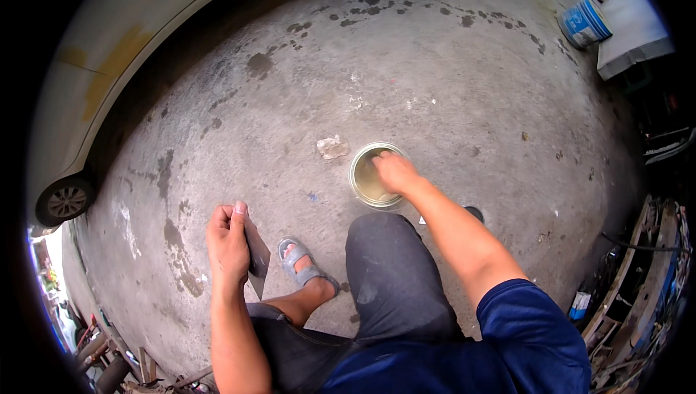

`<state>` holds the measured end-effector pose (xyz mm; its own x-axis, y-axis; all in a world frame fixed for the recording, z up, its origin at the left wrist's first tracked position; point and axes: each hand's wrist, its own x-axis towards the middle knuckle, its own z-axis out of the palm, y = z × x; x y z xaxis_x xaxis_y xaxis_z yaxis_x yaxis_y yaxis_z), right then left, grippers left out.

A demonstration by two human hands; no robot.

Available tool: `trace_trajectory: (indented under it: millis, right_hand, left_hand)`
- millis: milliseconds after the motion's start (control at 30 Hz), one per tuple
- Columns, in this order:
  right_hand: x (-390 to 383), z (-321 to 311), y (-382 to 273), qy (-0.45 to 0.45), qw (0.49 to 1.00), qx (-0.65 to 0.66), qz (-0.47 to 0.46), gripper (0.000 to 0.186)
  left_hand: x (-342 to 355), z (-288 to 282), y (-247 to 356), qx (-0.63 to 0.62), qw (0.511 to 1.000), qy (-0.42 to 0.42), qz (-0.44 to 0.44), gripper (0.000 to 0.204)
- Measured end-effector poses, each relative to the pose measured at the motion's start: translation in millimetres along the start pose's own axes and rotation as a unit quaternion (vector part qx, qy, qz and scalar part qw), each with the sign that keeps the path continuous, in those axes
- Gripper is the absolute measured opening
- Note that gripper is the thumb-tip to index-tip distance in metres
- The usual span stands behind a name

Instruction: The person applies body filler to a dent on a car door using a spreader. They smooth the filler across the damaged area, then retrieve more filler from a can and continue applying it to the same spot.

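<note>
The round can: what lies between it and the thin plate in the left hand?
In the head view, concrete floor with a small bluish mark shows between the can and the plate.

Your left hand (228,243) pinches, thumb (240,210) uppermost; your right arm (467,234) stretches forward, right hand (397,173) angled down, fingers (385,160) partly hidden.

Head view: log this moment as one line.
left hand: holding flat grey sheet | right hand: partly in open round can, grasp unclear | floor: pale lump left of can
</note>
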<state>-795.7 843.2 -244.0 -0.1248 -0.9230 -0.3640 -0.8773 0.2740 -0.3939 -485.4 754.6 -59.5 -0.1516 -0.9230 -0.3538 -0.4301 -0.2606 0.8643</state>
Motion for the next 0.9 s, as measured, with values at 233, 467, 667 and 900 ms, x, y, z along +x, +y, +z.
trace_trajectory:
  millis: [233, 467, 667, 900]
  right_hand:
    - [17, -2, 4, -0.085, 0.994, -0.021, -0.073, 0.029]
    - [33, -6, 0, -0.184, 0.969, -0.105, -0.124, 0.026]
    - [39, -4, -15, -0.231, 0.946, -0.181, -0.138, 0.023]
    - [45, -2, -40, -0.244, 0.924, -0.254, -0.151, 0.024]
  left_hand:
    - [-6, -4, -5, 0.001, 1.0, 0.002, 0.007, 0.03]
    - [-11, 0, -1, -0.034, 0.999, 0.003, -0.001, 0.031]
    - [-8, -8, -10, 0.0, 1.0, -0.003, 0.006, 0.033]
    - [-3, -10, -8, 0.006, 1.0, 0.016, 0.01, 0.027]
